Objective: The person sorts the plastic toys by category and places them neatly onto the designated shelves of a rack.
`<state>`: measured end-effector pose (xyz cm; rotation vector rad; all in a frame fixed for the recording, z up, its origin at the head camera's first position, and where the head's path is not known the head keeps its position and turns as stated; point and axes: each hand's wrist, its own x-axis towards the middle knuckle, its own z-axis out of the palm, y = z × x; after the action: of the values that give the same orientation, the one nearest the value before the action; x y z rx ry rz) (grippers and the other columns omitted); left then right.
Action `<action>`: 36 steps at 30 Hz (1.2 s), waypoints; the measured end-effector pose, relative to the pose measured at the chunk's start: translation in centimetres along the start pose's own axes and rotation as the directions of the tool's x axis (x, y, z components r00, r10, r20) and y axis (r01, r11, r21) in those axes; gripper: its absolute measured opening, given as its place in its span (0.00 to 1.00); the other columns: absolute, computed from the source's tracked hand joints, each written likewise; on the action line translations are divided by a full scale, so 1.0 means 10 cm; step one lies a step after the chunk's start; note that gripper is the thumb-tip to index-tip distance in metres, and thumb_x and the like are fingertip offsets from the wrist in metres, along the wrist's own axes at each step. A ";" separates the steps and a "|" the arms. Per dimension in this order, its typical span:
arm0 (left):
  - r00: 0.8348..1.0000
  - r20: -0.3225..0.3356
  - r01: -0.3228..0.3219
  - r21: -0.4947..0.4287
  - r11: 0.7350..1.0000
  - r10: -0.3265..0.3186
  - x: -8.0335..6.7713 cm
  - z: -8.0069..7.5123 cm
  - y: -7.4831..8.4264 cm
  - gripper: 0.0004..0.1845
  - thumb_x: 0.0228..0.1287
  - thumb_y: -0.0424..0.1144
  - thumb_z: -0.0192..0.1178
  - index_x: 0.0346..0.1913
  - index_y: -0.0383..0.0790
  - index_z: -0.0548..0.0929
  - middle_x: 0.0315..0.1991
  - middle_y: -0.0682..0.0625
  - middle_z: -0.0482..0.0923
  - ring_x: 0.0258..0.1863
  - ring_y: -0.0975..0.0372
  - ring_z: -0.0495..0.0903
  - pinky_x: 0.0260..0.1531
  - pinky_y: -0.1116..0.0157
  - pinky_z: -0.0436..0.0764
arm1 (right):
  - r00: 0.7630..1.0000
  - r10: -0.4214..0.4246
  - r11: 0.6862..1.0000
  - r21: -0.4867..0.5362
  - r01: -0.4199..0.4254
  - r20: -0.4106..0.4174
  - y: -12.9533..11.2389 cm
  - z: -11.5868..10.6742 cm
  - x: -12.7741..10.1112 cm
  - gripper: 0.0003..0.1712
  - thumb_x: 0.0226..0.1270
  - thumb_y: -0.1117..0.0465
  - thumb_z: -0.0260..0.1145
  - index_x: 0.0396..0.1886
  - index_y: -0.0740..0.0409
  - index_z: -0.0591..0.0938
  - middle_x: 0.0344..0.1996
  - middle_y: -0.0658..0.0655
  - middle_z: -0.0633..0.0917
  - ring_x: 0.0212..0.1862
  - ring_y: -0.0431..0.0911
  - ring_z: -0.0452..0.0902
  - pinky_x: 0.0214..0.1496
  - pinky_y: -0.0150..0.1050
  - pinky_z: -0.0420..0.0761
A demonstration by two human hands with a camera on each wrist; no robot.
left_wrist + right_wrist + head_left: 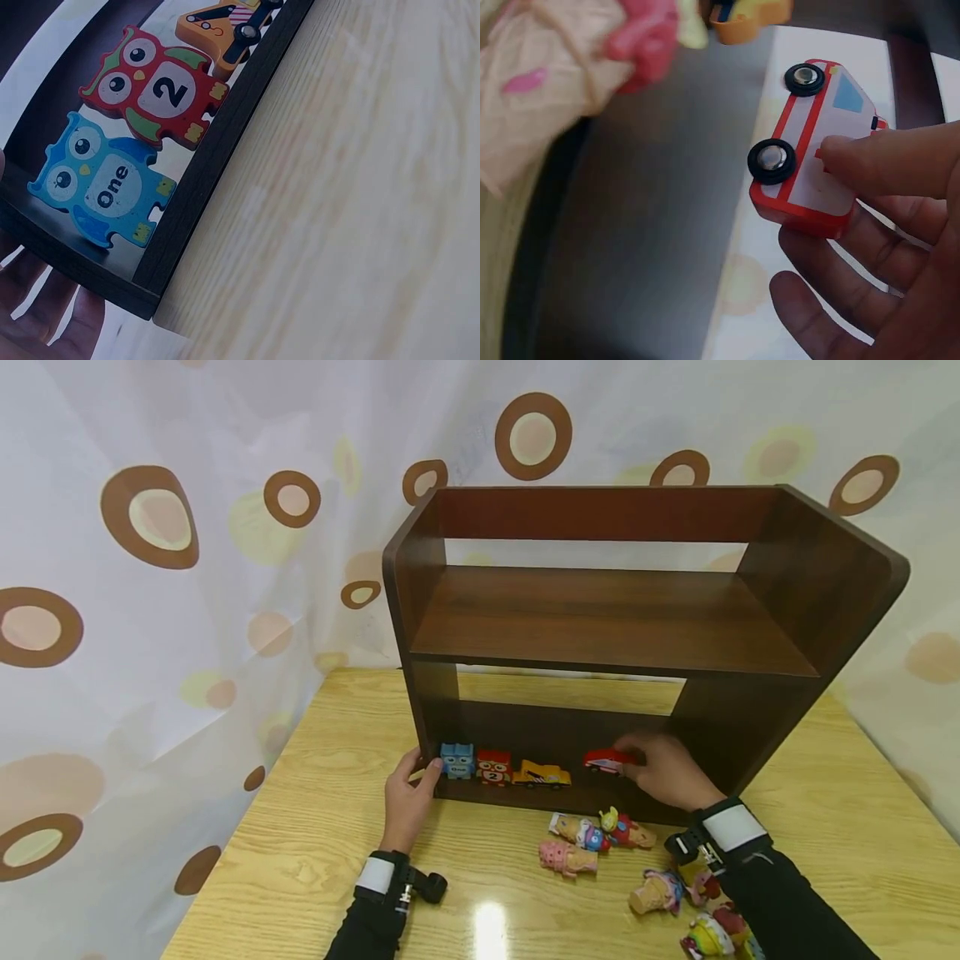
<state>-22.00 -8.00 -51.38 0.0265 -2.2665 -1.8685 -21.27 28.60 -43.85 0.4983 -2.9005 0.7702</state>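
My right hand pinches a red-and-white toy car between thumb and fingers, over the lower shelf of a dark brown wooden shelf unit. With thumb and fingers on either side, my left hand grips the unit's left side panel near the bottom. Beside that panel stand a blue owl block marked "One" and a red owl block marked "2". An orange toy truck is to the right of the red owl, with a gap between it and the toy car.
Ice-cream-cone figurines lie on the wooden table before the unit, some near its front edge, such as a pink-topped one. Several more, including a yellow-topped one, are partly under my right forearm. A patterned curtain hangs behind.
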 end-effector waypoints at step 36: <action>1.000 -0.008 0.011 -0.011 1.000 -0.011 -0.05 0.00 0.10 0.21 0.72 0.41 0.58 0.65 0.43 0.77 0.63 0.44 0.78 0.62 0.50 0.75 0.63 0.46 0.75 | 0.995 0.031 0.999 -0.013 -0.029 0.095 0.04 0.31 0.03 0.13 0.63 0.67 0.68 0.47 0.64 0.84 0.47 0.65 0.85 0.50 0.60 0.81 0.52 0.59 0.80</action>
<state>-21.40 -7.75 -50.46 0.0448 -2.2549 -1.8828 -21.72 27.28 -46.63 0.5047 -3.0045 0.7536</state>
